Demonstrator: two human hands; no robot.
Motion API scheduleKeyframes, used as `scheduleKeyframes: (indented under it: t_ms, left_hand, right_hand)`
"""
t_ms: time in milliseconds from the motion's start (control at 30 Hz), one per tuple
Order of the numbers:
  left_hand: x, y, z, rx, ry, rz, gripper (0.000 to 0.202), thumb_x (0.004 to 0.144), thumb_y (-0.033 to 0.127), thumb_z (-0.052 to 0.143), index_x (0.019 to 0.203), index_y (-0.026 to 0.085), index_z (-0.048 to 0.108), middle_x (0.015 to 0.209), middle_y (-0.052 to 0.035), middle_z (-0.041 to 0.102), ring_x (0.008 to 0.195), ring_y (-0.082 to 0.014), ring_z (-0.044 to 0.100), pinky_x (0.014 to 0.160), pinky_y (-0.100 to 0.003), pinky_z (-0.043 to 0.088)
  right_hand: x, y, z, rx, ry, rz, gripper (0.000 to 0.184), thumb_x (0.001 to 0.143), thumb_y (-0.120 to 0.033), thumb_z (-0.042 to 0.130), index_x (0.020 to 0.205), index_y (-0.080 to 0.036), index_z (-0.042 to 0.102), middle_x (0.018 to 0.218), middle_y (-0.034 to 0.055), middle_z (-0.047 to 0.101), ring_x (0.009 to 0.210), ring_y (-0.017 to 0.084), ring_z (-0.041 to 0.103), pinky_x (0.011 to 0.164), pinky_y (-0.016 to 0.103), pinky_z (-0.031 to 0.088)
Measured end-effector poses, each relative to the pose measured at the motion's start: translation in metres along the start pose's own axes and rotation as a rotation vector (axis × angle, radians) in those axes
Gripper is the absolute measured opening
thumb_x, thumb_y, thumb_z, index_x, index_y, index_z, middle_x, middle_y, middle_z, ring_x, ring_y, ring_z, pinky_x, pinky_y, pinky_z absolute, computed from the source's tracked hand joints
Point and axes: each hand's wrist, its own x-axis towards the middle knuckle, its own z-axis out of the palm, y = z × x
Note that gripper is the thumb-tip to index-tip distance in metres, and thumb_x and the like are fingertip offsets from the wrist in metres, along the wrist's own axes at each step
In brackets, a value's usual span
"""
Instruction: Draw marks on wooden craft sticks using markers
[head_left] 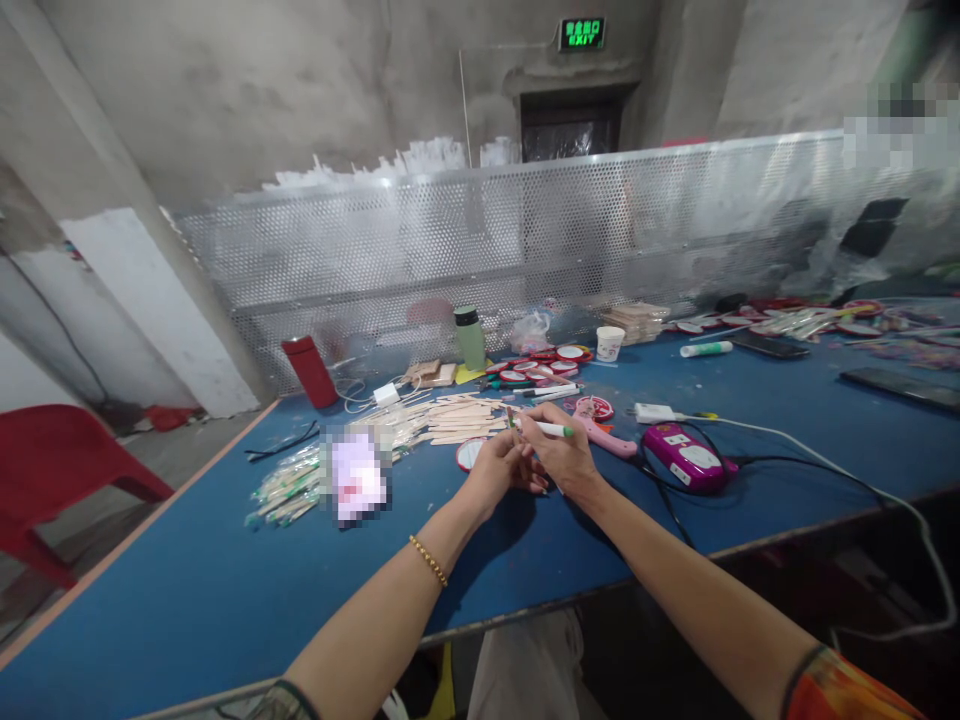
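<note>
My right hand (561,452) is closed round a white marker pen (553,428) with a green end, its other end pointing at my left fingers. My left hand (496,470) is closed close beside it, fingertips pinched together. What the left fingers hold is too small and covered to make out; a small brownish tip (511,414) shows just above them. Bare wooden sticks (466,420) lie spread beyond my hands. A round white disc (469,455) with a red rim is partly hidden by my left hand. Right of my hands lies a pink-handled tool (611,438).
Bagged sticks (289,490) and a blurred-out phone-like object (360,480) lie left. A purple box (686,460) with cables sits right. A red bottle (309,372), green tumbler (470,340), white cup (609,345) and several red-rimmed discs (544,368) stand before the perforated metal screen (405,250).
</note>
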Motion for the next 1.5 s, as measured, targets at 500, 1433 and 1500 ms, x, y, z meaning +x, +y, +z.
scheduleKeyframes:
  t_ms: [500, 1433, 1500]
  left_hand:
    - [-0.0003, 0.0001, 0.0006, -0.007, 0.009, -0.007, 0.047, 0.067, 0.053, 0.077, 0.083, 0.017, 0.052, 0.060, -0.0003, 0.064, 0.050, -0.0137, 0.063, 0.054, -0.027, 0.054]
    - [0.0000, -0.0005, 0.0003, 0.000, 0.008, 0.000, 0.050, 0.064, 0.056, 0.078, 0.083, 0.018, 0.051, 0.057, 0.0010, 0.063, 0.049, -0.0136, 0.062, 0.054, -0.027, 0.054]
    - [0.0003, -0.0009, 0.0003, -0.005, 0.012, 0.003, 0.050, 0.064, 0.055, 0.078, 0.084, 0.017, 0.052, 0.058, 0.0006, 0.064, 0.049, -0.0138, 0.063, 0.053, -0.027, 0.054]
  right_hand:
    - [-0.0004, -0.0017, 0.0015, 0.014, 0.017, 0.009, 0.025, 0.083, -0.044, 0.059, 0.073, -0.021, 0.060, 0.055, -0.0018, 0.060, 0.048, 0.015, 0.057, 0.044, 0.025, 0.043]
    - [0.0015, -0.0007, 0.0021, 0.008, 0.017, -0.021, 0.023, 0.082, -0.043, 0.057, 0.072, -0.022, 0.059, 0.058, -0.0020, 0.059, 0.050, 0.015, 0.056, 0.050, 0.027, 0.044]
    - [0.0015, -0.0013, 0.0023, 0.012, 0.020, -0.023, 0.023, 0.082, -0.043, 0.057, 0.072, -0.022, 0.058, 0.059, -0.0020, 0.059, 0.050, 0.015, 0.055, 0.050, 0.027, 0.044]
